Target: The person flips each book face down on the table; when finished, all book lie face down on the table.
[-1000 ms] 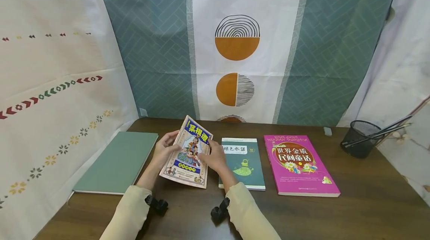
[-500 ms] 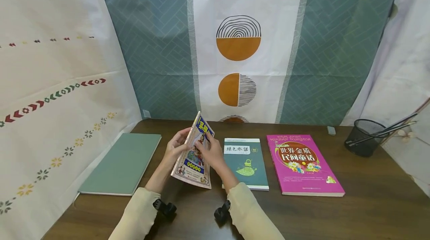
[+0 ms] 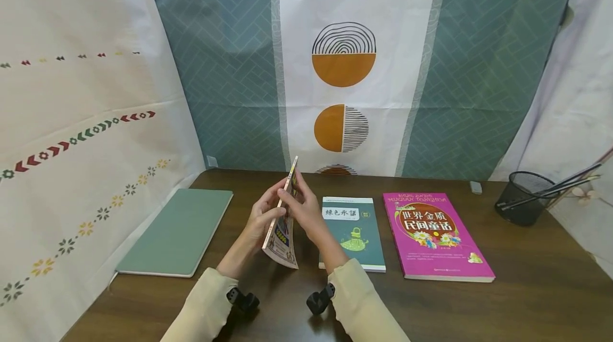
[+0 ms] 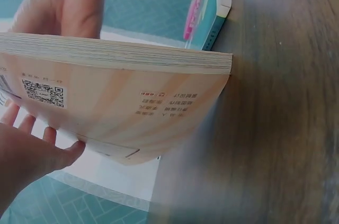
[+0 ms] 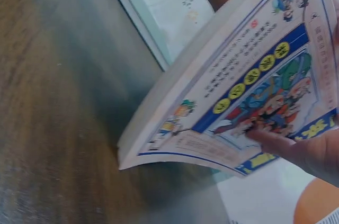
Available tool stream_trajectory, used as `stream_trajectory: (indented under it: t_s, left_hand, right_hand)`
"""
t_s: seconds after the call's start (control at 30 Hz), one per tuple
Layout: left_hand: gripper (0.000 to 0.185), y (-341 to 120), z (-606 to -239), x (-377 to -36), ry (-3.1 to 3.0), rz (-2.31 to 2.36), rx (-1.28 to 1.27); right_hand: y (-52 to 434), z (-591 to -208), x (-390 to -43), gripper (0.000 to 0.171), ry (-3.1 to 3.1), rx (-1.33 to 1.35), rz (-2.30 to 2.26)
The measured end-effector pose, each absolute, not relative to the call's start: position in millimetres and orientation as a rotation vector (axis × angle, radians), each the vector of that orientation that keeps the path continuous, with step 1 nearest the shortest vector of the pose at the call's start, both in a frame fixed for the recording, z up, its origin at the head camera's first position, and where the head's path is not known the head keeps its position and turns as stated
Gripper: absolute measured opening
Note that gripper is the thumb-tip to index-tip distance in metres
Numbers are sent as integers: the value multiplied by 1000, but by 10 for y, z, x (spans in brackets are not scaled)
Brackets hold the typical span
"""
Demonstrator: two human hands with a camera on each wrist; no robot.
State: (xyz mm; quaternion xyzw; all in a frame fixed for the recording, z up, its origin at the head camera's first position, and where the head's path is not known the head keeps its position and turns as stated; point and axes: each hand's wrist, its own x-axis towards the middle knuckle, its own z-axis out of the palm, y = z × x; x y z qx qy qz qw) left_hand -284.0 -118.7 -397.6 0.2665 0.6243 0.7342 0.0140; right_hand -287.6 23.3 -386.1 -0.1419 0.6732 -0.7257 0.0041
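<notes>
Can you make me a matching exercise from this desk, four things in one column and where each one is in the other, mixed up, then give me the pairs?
Things:
1. illustrated book
2. green notebook
3. pink book
4. mesh pen cup

Places:
A. flat on the table, furthest left
B. far right of the table, with pens in it
C. stood nearly on edge between left hand and right hand
D. flat, just right of the teal book

Pairs: 1-C, 2-A, 3-D, 4-B
</notes>
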Motion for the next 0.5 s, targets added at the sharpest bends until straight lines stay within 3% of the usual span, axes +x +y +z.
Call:
stream_trajectory:
  t_s: [0.27,0.5]
  left_hand:
    - [75,-1145,-3981,-2804,1946,2218,950]
    - [65,-1155,-4017,-2833,2109,2167,895]
  right_hand:
    - [219,-3743,-2811,72,2189,-415,-2392]
    - [245,-3718,-2797,59,2318,-339,-2508]
